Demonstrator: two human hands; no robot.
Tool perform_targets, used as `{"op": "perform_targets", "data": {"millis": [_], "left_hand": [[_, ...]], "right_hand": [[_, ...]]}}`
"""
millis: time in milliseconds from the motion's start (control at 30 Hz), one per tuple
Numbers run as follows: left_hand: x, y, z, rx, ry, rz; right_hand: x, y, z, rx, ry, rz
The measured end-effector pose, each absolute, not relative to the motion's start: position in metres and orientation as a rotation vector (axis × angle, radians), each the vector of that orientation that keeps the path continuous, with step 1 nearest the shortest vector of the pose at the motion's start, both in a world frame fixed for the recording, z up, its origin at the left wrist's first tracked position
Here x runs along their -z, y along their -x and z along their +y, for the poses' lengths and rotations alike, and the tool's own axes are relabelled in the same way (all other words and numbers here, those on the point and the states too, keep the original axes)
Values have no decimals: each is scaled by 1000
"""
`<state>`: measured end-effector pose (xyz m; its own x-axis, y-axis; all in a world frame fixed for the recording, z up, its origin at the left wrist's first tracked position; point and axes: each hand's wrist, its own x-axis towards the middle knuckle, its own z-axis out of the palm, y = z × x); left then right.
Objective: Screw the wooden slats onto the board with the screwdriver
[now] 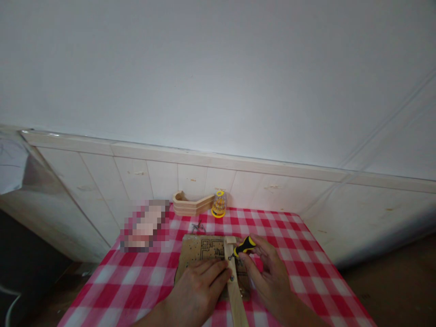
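A wooden board (200,250) with a dark line pattern lies on the red-and-white checked tablecloth (299,254). A pale wooden strip (235,295) crosses it, running toward me. My left hand (200,284) lies flat on the board, fingers stretched against the strip near a screw. My right hand (269,272) grips a black-and-yellow screwdriver (244,246), its tip down at the strip.
At the table's far edge stand a curved wooden piece (190,204) and a yellow screwdriver-bit holder (219,204). A few dark screws (196,226) lie behind the board. A blurred-out object (145,227) sits at the far left. A pale panelled wall (238,177) backs the table.
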<state>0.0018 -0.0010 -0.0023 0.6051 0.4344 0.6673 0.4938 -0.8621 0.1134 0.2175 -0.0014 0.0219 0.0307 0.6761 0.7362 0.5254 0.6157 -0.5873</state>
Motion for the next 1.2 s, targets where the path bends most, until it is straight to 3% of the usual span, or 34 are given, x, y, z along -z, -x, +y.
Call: {"op": "perform_targets", "data": {"millis": [367, 1200], "left_hand": [[4, -1, 0, 1088, 2757, -800], [1, -1, 0, 1059, 2807, -801]], "right_hand": [[-24, -226, -12, -72, 955, -1673], [-22, -222, -25, -216, 939, -1747]]}}
